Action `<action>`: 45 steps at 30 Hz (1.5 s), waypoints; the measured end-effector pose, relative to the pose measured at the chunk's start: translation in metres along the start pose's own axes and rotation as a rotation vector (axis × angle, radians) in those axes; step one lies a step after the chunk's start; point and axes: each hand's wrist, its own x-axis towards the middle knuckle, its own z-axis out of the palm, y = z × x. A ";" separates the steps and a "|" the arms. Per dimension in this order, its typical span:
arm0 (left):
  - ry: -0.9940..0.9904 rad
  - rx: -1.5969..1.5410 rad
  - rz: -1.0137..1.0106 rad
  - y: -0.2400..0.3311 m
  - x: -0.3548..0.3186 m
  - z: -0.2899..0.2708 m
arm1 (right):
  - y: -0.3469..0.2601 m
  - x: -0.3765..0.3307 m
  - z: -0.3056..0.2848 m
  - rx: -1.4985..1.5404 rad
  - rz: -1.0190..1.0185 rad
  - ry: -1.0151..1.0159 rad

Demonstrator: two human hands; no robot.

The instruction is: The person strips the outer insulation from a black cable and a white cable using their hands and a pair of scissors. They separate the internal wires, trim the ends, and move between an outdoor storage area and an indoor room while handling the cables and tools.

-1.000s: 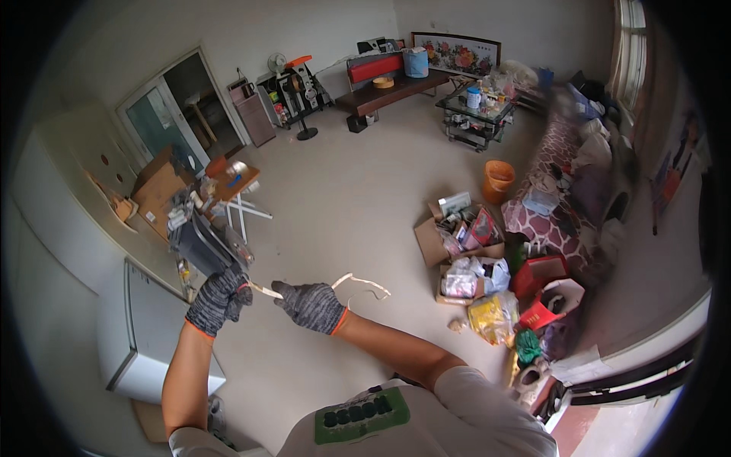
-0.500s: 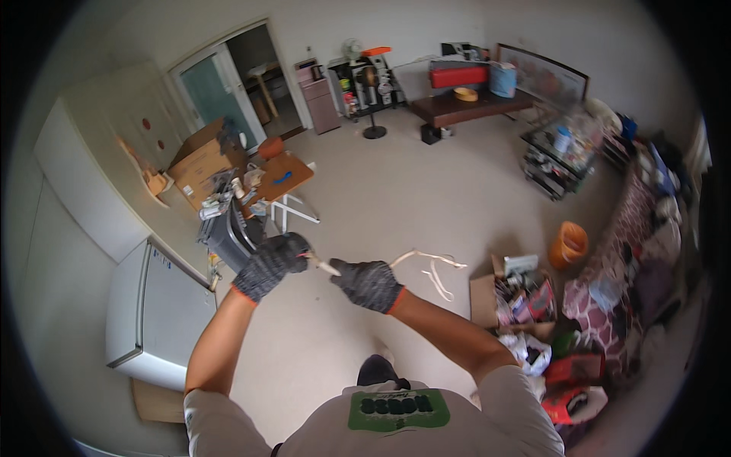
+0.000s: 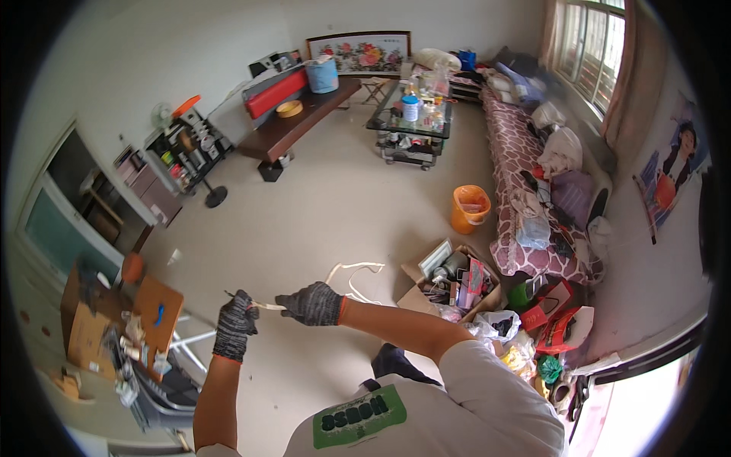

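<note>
Both my hands wear dark grey knitted gloves with orange cuffs. My left hand (image 3: 237,326) is closed on one end of a cream-white cord (image 3: 266,306), and a small dark tip sticks up past its fingers. My right hand (image 3: 313,304) is closed on the same cord a short way to the right. The piece between the hands runs nearly straight. Beyond my right hand, the loose length of cord loops out and hangs above the floor. What lies inside each fist is hidden.
An open cardboard box (image 3: 411,296) of mixed goods stands to the right, near an orange bin (image 3: 471,211). A long sofa (image 3: 509,171) lines the right wall. At the left are a small wooden folding table (image 3: 169,305) and a dark grey bin (image 3: 148,396). Farther off stands a glass coffee table (image 3: 407,122).
My view has swung to the right, bringing in the window and more of the sofa. The cord stays in both hands, and my left hand now points more upward.
</note>
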 end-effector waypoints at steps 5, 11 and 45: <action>0.014 0.290 0.308 0.074 0.114 0.040 | 0.089 0.075 -0.031 0.209 0.148 0.053; 0.147 0.750 0.799 0.101 0.265 0.019 | 0.174 0.156 -0.090 0.219 0.060 0.108; 0.028 0.536 0.029 0.021 0.919 0.227 | 0.947 0.029 -0.083 0.107 1.571 0.357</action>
